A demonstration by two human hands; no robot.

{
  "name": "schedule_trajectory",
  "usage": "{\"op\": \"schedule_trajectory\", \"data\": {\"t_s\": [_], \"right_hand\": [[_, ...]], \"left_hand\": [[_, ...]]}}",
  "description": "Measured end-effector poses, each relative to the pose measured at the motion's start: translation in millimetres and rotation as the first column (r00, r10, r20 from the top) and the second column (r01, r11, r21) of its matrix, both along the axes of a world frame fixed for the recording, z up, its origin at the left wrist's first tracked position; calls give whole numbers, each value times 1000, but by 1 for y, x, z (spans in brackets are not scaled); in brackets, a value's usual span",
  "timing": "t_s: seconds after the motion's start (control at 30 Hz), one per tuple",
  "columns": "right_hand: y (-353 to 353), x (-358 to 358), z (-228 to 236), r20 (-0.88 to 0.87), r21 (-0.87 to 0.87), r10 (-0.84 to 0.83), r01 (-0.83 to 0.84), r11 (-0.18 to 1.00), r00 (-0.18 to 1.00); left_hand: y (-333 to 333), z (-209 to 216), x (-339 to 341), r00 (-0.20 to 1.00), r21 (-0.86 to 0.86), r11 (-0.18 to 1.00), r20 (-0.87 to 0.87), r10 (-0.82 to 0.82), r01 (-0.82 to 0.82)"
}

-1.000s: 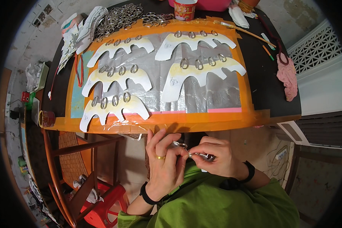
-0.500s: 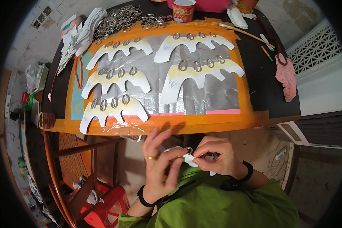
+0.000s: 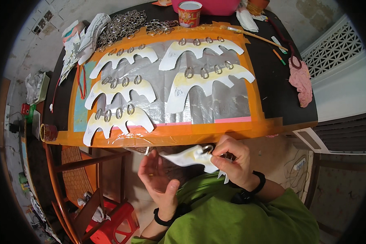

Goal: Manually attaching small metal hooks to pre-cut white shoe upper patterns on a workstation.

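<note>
My right hand (image 3: 233, 159) pinches a white scalloped piece (image 3: 189, 157) with a yellowish band, in front of the table's near edge. One metal ring (image 3: 208, 149) shows at its upper edge beside my fingertips; part of the piece is hidden behind the hand. To its left my left hand (image 3: 159, 179) is open, palm turned inward, fingers apart and holding nothing. On the table lie several similar scalloped pieces, such as the nearest one (image 3: 122, 118) and one at the right (image 3: 207, 81), each with a row of metal rings along its top edge.
Orange tape (image 3: 183, 138) borders the grey work sheet. At the back are a heap of metal rings (image 3: 124, 26), a red tub (image 3: 190, 14) and stacked white pieces (image 3: 92, 38). A brush (image 3: 256, 35) and pink cloth (image 3: 300, 83) lie right. A red stool (image 3: 117, 219) stands below left.
My left hand has let go of the scalloped piece and drawn away to the left, opening. More of the piece now shows, still held in my right hand.
</note>
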State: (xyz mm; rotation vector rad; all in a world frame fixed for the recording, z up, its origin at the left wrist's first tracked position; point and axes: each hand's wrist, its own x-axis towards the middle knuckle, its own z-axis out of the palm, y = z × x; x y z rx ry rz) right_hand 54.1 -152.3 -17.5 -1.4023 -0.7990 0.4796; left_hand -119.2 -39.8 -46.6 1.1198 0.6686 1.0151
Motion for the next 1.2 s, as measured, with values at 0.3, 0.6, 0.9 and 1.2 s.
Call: {"op": "schedule_trajectory", "data": {"t_s": [0.3,0.6,0.9,1.2], "right_hand": [[4,-9,4,-186,-21,138,-145,989,973],[-1,-8,8,-285,-102,114,-149,984,952],[2,-3,3,38,-169,224,-214,962,974],[-1,0,12,-310,-96,230,-271,958,922]], "left_hand": [[-6,17,33,922,-302,871,118,-368,386],[2,12,43,954,-341,891,99,-284,301],[3,20,37,899,-546,715,294,-324,436],[5,27,31,912,-289,871,22,-409,397]]}}
